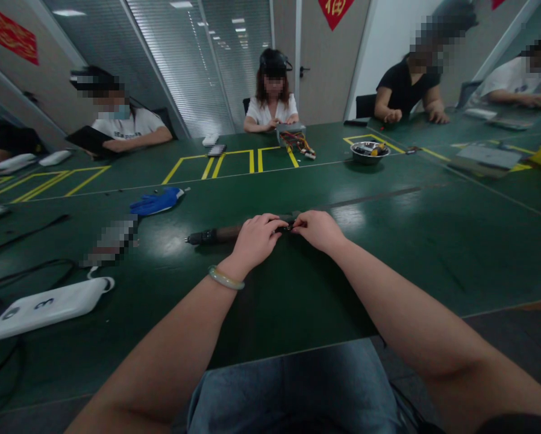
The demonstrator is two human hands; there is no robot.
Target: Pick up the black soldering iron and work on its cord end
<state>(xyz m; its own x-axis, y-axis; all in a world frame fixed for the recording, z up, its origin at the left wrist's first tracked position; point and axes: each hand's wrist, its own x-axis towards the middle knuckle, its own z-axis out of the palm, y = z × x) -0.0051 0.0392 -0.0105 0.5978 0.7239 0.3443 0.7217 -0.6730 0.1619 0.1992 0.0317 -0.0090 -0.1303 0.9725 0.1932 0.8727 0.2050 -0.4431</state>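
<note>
A dark, long cylindrical tool, like an electric screwdriver, lies flat on the green table, its tip pointing left. My left hand is closed over its right part, a pale bangle on the wrist. My right hand pinches the tool's right end, fingertips meeting those of the left hand. The part of the tool under both hands is hidden.
A blue glove lies left of the tool. A white power bank with cables sits near the left edge. A metal bowl and a box with coloured wires stand farther back. Several people sit around the table.
</note>
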